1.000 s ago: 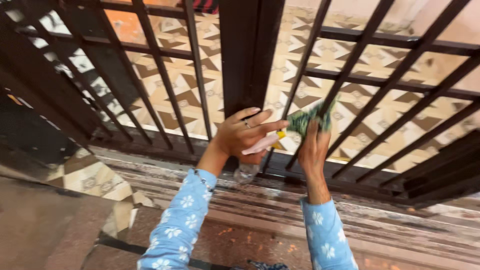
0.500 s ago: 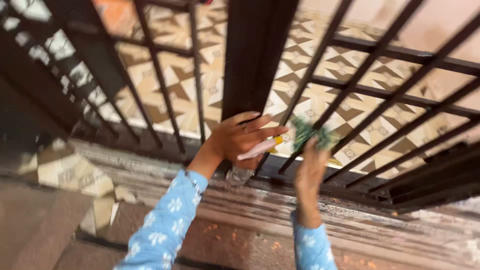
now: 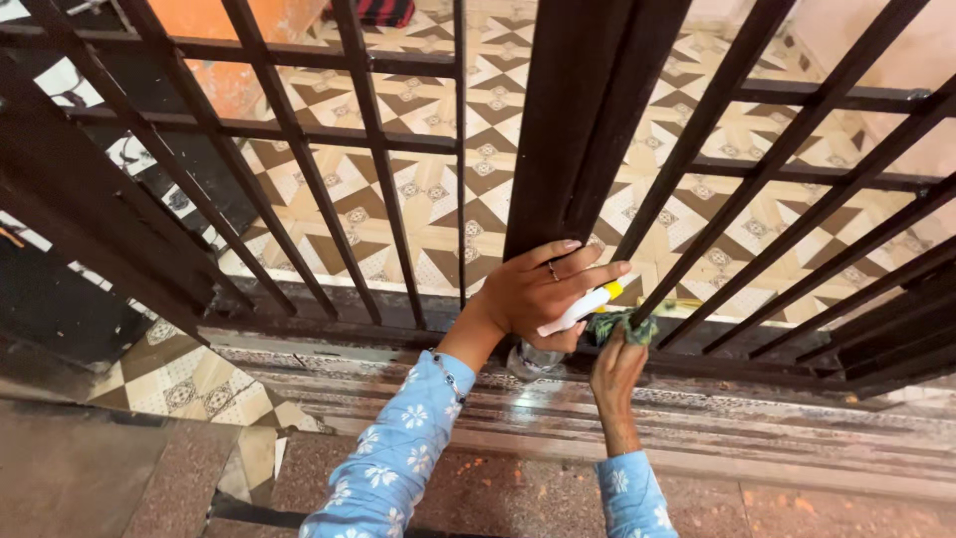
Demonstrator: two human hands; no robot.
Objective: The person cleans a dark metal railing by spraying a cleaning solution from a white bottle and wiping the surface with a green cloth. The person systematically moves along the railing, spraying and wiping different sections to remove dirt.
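My left hand (image 3: 543, 294) grips a clear spray bottle (image 3: 538, 357) with a white and yellow nozzle (image 3: 583, 307), held against the wide dark post (image 3: 588, 110) of a metal gate. My right hand (image 3: 615, 364) presses a green cloth (image 3: 619, 326) onto the lower end of a slanted gate bar (image 3: 697, 149), just right of the nozzle. Both arms wear blue sleeves with white flowers. The bottle's body is mostly hidden behind my left hand.
Dark metal gate bars (image 3: 299, 149) run across the whole view. Behind them lies a patterned brown and cream tiled floor (image 3: 438, 189). A worn stone threshold (image 3: 777, 418) runs below the gate, with a reddish step (image 3: 478, 488) nearer to me.
My right hand has slid the green cloth down the bar toward the bottom rail. My left hand has kept the spray bottle in about the same spot.
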